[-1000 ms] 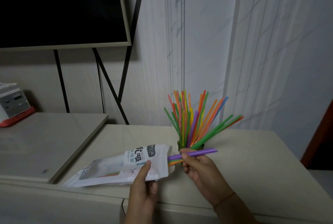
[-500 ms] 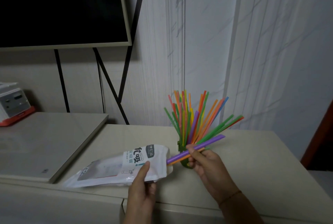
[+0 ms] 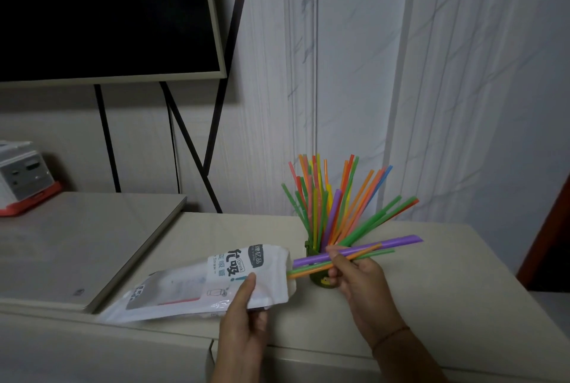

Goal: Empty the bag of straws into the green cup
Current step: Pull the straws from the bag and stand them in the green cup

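A white straw bag [image 3: 197, 284] lies tilted on the cream cabinet top, its open mouth facing right. My left hand [image 3: 243, 318] grips the bag near that mouth. My right hand [image 3: 354, 274] pinches a small bunch of straws [image 3: 364, 251], purple, orange and green, drawn almost fully out of the bag and pointing right. Just behind them stands the green cup [image 3: 320, 281], partly hidden by my right hand, with several coloured straws [image 3: 333, 206] fanned out of it. A few straws show faintly inside the bag.
The cream cabinet top [image 3: 431, 274] stretches to the right and front. A raised slab [image 3: 77, 247] lies on the left with a white and red device [image 3: 24, 176] at its back. A dark screen [image 3: 101, 12] on black legs hangs above.
My right hand has pulled the purple, orange and green straws farther right out of the bag. The left hand and bag have stayed in place.
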The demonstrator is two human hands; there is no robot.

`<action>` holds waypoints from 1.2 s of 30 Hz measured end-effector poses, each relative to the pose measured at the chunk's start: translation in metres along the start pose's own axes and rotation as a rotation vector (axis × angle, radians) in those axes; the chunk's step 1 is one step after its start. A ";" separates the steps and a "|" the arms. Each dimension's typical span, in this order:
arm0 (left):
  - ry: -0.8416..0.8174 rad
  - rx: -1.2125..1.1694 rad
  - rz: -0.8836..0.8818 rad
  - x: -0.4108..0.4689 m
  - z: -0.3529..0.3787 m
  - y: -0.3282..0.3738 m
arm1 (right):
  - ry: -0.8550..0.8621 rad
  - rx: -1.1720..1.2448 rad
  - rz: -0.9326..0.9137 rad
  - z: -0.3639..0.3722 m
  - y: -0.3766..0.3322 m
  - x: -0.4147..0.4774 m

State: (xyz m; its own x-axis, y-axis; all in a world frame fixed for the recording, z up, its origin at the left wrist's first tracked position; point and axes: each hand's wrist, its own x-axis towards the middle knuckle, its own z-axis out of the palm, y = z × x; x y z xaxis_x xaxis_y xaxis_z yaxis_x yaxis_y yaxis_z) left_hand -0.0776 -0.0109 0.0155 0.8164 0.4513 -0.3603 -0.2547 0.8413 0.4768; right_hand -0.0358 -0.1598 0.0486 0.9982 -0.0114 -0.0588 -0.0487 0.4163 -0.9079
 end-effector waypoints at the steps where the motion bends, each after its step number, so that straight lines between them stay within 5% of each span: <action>1: -0.001 -0.002 -0.007 0.000 0.000 -0.001 | -0.005 -0.006 0.001 0.001 0.000 0.000; 21: 0.011 0.024 -0.076 -0.004 0.007 -0.014 | -0.082 -0.044 0.034 0.008 0.007 -0.007; 28: 0.060 -0.012 -0.026 0.007 -0.005 0.000 | 0.067 -0.066 -0.032 -0.018 -0.013 0.012; 36: 0.049 -0.003 -0.027 0.009 -0.007 -0.001 | 0.216 -0.367 -0.228 -0.047 -0.035 0.061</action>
State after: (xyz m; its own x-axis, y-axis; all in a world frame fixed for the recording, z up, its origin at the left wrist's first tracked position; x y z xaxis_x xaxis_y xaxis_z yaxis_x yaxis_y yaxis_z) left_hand -0.0741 -0.0055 0.0062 0.7964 0.4426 -0.4121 -0.2344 0.8541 0.4643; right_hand 0.0257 -0.2182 0.0575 0.9568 -0.2694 0.1093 0.1228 0.0335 -0.9919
